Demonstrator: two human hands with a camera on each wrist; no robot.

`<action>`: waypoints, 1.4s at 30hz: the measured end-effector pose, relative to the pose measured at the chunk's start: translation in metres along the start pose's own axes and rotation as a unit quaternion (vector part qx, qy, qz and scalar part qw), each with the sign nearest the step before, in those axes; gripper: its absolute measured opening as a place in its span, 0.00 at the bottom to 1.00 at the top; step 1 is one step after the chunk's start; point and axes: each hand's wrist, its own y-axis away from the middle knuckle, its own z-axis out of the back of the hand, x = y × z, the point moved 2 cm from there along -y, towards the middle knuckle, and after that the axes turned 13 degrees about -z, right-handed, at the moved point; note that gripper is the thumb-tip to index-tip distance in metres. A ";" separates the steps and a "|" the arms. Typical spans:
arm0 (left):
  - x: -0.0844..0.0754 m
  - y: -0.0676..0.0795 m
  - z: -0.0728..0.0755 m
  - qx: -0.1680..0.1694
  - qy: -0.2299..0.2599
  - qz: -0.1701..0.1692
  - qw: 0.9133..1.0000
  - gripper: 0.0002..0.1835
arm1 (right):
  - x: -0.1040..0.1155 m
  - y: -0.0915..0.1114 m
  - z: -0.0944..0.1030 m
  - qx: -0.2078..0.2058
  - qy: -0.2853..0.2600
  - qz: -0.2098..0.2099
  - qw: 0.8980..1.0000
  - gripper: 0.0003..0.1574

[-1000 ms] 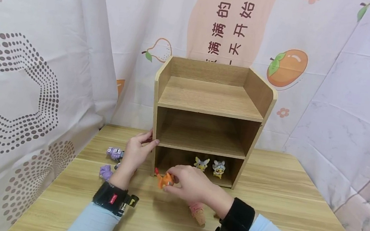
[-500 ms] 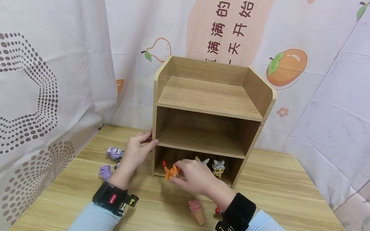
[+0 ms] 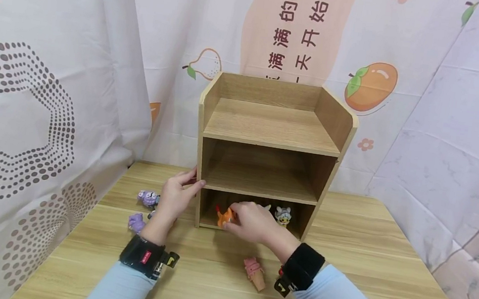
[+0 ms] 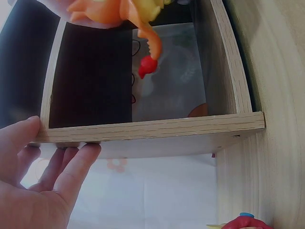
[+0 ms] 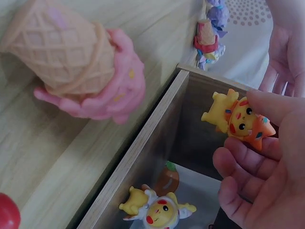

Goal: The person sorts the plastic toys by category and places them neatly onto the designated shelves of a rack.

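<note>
In the head view my right hand (image 3: 253,222) pinches a small figurine (image 3: 225,216) at the mouth of the lowest compartment of a wooden shelf unit (image 3: 269,145). The right wrist view shows the figurine (image 5: 238,114) as a yellow character in an orange hood, between thumb and fingers; its red-tipped orange tail (image 4: 151,45) appears in the left wrist view. My left hand (image 3: 176,199) holds the unit's left side panel, thumb at the front edge and fingers outside. Inside that compartment stands a white-hooded yellow figurine (image 3: 282,216); another beside it is mostly hidden by my right hand.
A pink ice-cream-cone toy (image 3: 254,273) lies on the table (image 3: 213,286) in front of the unit. Purple figurines (image 3: 137,222) lie left of my left forearm. Something red peeks out beside my right wristband. Patterned cloth (image 3: 183,23) hangs behind the table.
My right hand has carried the orange-hooded figurine forward and slightly right, from in front of the unit to its lowest compartment. My left hand has stayed on the side panel.
</note>
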 end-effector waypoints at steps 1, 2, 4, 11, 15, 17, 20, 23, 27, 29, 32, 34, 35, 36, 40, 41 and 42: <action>0.000 0.000 0.000 0.000 0.000 0.000 1.000 0.27 | 0.000 -0.001 0.000 0.001 -0.001 -0.004 1.000 0.18; 0.000 0.000 0.000 0.001 0.001 -0.001 1.000 0.27 | 0.000 -0.003 -0.001 0.002 0.000 -0.009 1.000 0.17; 0.000 0.000 0.000 0.001 0.003 -0.001 1.000 0.27 | -0.001 -0.005 -0.002 0.006 -0.001 -0.018 1.000 0.17; 0.001 0.000 0.000 0.002 -0.005 -0.006 1.000 0.27 | -0.002 -0.015 -0.006 0.011 -0.012 -0.048 0.999 0.19; 0.001 0.000 0.000 0.004 -0.012 -0.007 1.000 0.27 | -0.004 -0.020 -0.011 0.015 -0.015 -0.069 0.997 0.19; 0.001 0.000 0.000 0.005 -0.012 -0.006 1.000 0.27 | -0.005 -0.023 -0.014 0.020 -0.012 -0.078 0.997 0.20; 0.000 0.000 0.000 0.008 -0.012 -0.007 1.000 0.27 | -0.006 -0.027 -0.017 0.026 -0.004 -0.091 0.996 0.21; 0.000 0.000 0.000 0.008 -0.015 -0.007 1.000 0.27 | -0.007 -0.031 -0.020 0.030 0.002 -0.104 0.994 0.22; 0.001 0.000 0.000 0.006 -0.012 -0.005 1.000 0.27 | -0.007 -0.035 -0.022 0.039 0.005 -0.121 0.992 0.24; 0.001 0.000 0.000 0.005 -0.012 -0.002 1.000 0.27 | -0.007 -0.037 -0.022 0.044 0.008 -0.126 0.991 0.25; 0.002 0.000 0.000 0.004 -0.009 0.002 1.000 0.28 | -0.007 -0.040 -0.023 0.052 0.011 -0.134 0.990 0.25; 0.002 0.000 0.000 0.004 -0.007 0.003 1.000 0.28 | -0.006 -0.042 -0.023 0.057 0.011 -0.140 0.989 0.25; 0.002 0.000 0.000 0.004 -0.006 0.004 1.000 0.28 | -0.006 -0.043 -0.024 0.060 0.011 -0.143 0.988 0.25; 0.002 0.000 0.000 0.003 -0.006 0.004 1.000 0.28 | -0.005 -0.043 -0.024 0.062 0.012 -0.145 0.987 0.25; 0.001 0.000 0.000 0.002 -0.007 0.004 1.000 0.28 | -0.003 -0.048 -0.025 0.074 0.021 -0.153 0.985 0.27; 0.001 0.000 0.000 0.001 -0.009 0.004 1.000 0.27 | -0.003 -0.049 -0.025 0.076 0.026 -0.155 0.985 0.27; 0.001 0.000 0.000 0.002 -0.013 0.002 1.000 0.27 | -0.002 -0.050 -0.026 0.077 0.032 -0.155 0.984 0.29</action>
